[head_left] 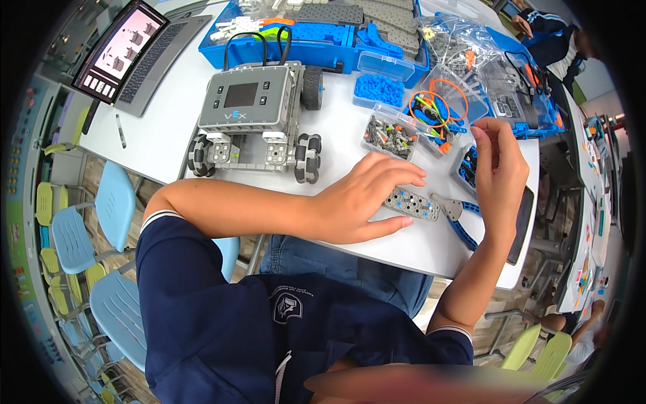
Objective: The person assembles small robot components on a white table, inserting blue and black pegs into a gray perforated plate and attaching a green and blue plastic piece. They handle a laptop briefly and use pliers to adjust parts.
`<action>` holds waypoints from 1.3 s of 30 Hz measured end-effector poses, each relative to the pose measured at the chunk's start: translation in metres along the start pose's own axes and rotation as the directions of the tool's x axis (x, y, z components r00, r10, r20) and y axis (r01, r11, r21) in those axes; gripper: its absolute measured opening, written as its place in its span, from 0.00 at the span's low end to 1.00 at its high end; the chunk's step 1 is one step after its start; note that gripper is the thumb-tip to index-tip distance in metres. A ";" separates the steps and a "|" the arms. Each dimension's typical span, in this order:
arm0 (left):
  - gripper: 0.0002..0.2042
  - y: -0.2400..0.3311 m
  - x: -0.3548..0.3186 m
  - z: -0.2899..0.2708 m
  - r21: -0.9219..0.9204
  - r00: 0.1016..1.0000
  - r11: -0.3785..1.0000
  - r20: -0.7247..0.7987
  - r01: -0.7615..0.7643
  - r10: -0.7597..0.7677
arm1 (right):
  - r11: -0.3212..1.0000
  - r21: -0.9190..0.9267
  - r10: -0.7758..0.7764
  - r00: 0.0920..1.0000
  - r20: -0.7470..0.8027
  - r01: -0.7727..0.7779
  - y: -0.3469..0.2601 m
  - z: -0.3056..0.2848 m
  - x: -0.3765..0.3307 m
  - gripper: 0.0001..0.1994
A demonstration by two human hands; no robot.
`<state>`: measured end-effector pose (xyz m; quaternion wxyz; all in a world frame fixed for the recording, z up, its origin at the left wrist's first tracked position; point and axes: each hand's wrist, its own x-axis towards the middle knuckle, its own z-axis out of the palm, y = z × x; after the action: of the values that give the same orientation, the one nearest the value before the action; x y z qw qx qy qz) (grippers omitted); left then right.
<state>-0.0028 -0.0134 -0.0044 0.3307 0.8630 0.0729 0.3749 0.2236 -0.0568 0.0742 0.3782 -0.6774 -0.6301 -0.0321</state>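
My left hand point(356, 205) lies on the white table point(168, 135), its fingers and thumb around one end of a grey perforated plate point(414, 203) with blue pins in it. My right hand point(499, 168) is raised just right of the plate, fingers drawn together and pointing up. Whether something small sits between the fingertips I cannot tell. A grey and blue hand tool point(459, 219) lies on the table between the two hands. A grey wheeled robot point(256, 114) with a small screen stands beyond my left forearm.
Clear boxes of small parts point(390, 135) and of blue pieces point(380, 89), orange rings point(441, 101) and a blue parts case point(316, 37) fill the far side. A laptop point(134, 57) and a pen point(120, 131) lie left. A black phone point(522, 225) sits at the right edge. Blue chairs point(108, 209) stand left; another person point(552, 34) is far right.
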 end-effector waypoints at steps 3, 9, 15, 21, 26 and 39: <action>0.27 0.002 -0.001 -0.001 0.035 0.999 0.999 -0.021 -0.034 0.035 | 1.000 0.008 -0.004 1.000 0.005 0.004 -0.001 0.000 -0.001 0.04; 0.30 0.000 -0.001 0.001 0.038 1.000 0.999 -0.016 -0.013 0.013 | 0.997 0.019 -0.076 0.997 -0.026 0.077 0.000 0.000 -0.001 0.03; 0.31 -0.002 -0.002 0.003 0.050 0.999 0.999 -0.033 0.005 -0.003 | 0.990 0.070 -0.124 0.992 -0.037 0.126 -0.001 -0.002 0.000 0.03; 0.31 -0.001 -0.001 0.001 0.090 1.000 0.996 -0.025 0.017 -0.015 | 0.910 0.401 0.086 0.994 0.061 -0.103 -0.005 -0.003 -0.004 0.04; 0.32 -0.002 -0.002 0.000 0.128 0.995 0.987 -0.026 0.098 -0.095 | 0.792 0.602 0.049 0.993 0.105 -0.103 -0.007 -0.002 -0.008 0.03; 0.33 0.003 -0.005 0.001 0.002 0.977 0.993 -0.184 0.115 -0.113 | 0.837 0.392 -0.421 0.907 0.017 0.381 -0.021 0.015 -0.009 0.05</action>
<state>-0.0064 -0.0178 -0.0063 0.3382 0.8213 0.1546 0.4327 0.1970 -0.0574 0.0685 0.4542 -0.4446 -0.7707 0.0468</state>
